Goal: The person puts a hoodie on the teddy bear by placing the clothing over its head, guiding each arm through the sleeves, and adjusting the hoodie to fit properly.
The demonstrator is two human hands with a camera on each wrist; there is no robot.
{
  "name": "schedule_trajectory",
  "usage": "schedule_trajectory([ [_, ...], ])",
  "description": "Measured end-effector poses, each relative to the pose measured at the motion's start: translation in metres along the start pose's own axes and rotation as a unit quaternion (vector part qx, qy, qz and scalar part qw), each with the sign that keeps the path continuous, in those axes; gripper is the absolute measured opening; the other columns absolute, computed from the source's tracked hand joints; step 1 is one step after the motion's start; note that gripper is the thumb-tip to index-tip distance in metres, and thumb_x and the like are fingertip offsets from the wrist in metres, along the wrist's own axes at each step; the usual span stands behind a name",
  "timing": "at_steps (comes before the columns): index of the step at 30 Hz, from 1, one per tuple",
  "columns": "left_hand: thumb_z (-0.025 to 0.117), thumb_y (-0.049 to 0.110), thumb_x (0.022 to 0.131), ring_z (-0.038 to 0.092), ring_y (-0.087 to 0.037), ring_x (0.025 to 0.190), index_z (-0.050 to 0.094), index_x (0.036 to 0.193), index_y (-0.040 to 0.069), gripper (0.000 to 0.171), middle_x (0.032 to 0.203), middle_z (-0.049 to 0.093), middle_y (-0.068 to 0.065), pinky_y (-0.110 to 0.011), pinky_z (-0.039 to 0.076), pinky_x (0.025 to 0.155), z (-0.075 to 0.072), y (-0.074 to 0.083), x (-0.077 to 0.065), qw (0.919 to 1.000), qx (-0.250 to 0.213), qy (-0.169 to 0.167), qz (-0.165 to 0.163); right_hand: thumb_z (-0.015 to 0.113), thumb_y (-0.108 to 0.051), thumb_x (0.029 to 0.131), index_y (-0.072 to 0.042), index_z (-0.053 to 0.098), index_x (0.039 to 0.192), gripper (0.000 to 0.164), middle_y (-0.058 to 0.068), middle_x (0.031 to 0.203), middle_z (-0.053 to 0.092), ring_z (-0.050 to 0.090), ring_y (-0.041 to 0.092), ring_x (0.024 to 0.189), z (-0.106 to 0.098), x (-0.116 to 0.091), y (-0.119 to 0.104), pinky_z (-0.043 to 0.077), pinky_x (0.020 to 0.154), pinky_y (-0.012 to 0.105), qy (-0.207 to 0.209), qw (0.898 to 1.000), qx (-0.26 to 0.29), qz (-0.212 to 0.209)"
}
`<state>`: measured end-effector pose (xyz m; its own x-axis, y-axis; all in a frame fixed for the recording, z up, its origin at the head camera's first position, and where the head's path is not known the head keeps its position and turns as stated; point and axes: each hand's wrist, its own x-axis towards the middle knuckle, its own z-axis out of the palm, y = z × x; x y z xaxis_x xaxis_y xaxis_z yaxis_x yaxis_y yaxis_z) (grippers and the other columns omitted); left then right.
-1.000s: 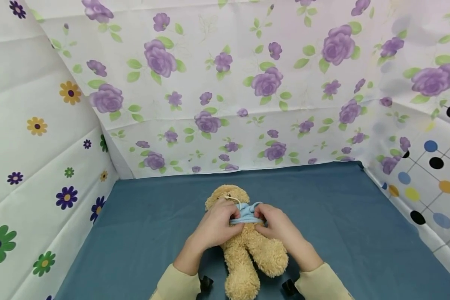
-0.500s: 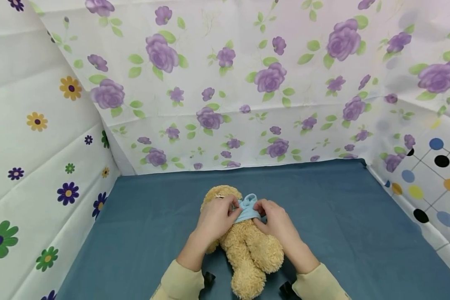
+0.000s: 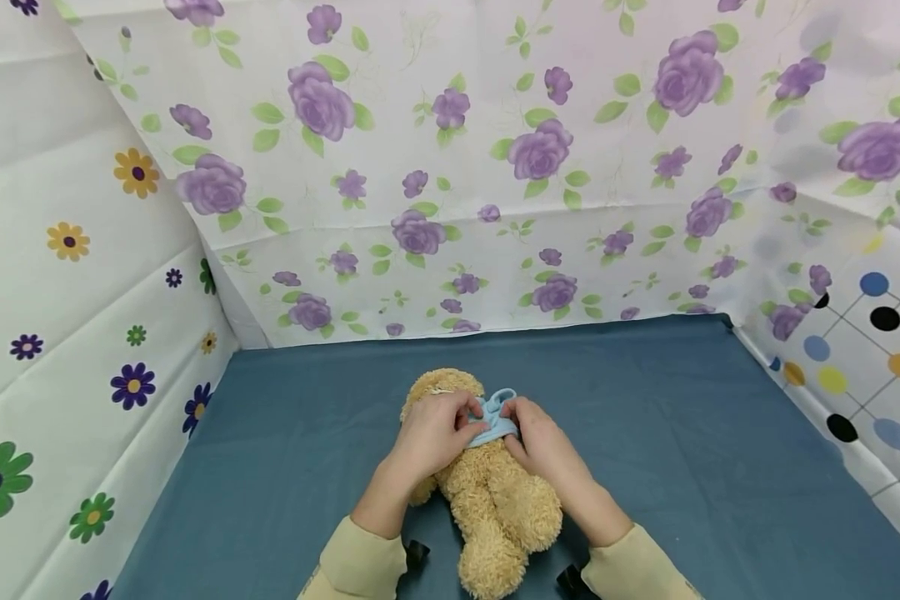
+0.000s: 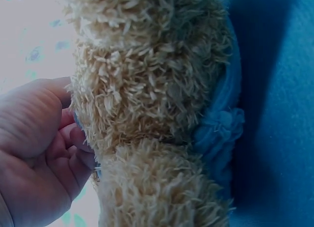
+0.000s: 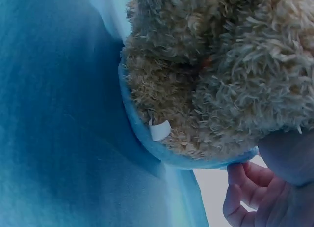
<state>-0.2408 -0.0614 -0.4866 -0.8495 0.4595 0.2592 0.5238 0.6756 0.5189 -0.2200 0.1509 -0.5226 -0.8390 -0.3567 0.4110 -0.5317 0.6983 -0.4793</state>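
A curly tan teddy bear (image 3: 487, 500) lies on the blue cloth, legs toward me, with a light blue garment (image 3: 493, 425) around its upper body. My left hand (image 3: 431, 433) covers part of the bear's head and chest, thumb and fingers pinching the garment's left side. On the other side, my right hand (image 3: 543, 437) pinches the garment's lower edge, thumb under it. A small blue loop stands up between the hands. In the right wrist view the garment's hem (image 5: 181, 161) curves round the bear's body, near a white tag (image 5: 160, 130). Gathered blue fabric (image 4: 221, 124) shows in the left wrist view.
A blue cloth (image 3: 315, 450) covers the table. White sheets with purple roses (image 3: 420, 232) hang at the back, with flowered sheeting (image 3: 135, 386) at left and dotted sheeting (image 3: 832, 381) at right. Black straps (image 3: 576, 581) show near the sleeves.
The bunched garment is spread flatter, and its loop stands higher between my hands. The bear's legs have shifted, and a pale cord by its face is now mostly hidden. My hands have moved slightly.
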Motion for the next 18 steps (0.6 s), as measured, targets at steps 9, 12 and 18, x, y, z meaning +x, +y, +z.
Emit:
schedule_trajectory([
  [9,0.081,0.028,0.099,0.042,-0.007,0.051,0.078,0.104,0.018,0.012,0.067,0.051,0.009,-0.025,0.035,0.052,0.000,0.000,0.001,0.9997,-0.010,-0.023,-0.007,0.070,0.004,0.098,-0.008,0.055,0.107,0.021,0.004,0.083,0.054,0.047,0.016,0.064,0.007,-0.003,-0.004,0.040,0.055,0.032,0.027,0.998,-0.046,0.025],
  [12,0.081,0.027,0.099,0.043,-0.007,0.051,0.078,0.103,0.018,0.010,0.067,0.051,0.009,-0.025,0.036,0.052,0.001,0.000,0.001,0.9996,-0.014,-0.023,-0.005,0.068,0.004,0.099,-0.010,0.051,0.102,0.022,0.001,0.076,0.049,0.043,0.014,0.059,0.010,-0.004,-0.004,0.037,0.052,0.031,0.031,0.998,-0.053,0.029],
  [18,0.078,0.028,0.102,0.044,-0.009,0.052,0.077,0.111,0.017,0.015,0.067,0.051,0.008,-0.027,0.037,0.052,0.002,-0.001,0.001,0.9994,-0.022,-0.015,-0.022,0.064,0.000,0.103,-0.011,0.049,0.104,0.018,-0.002,0.077,0.044,0.041,0.012,0.062,0.006,-0.003,0.002,0.036,0.055,0.031,0.022,0.999,-0.034,0.004],
])
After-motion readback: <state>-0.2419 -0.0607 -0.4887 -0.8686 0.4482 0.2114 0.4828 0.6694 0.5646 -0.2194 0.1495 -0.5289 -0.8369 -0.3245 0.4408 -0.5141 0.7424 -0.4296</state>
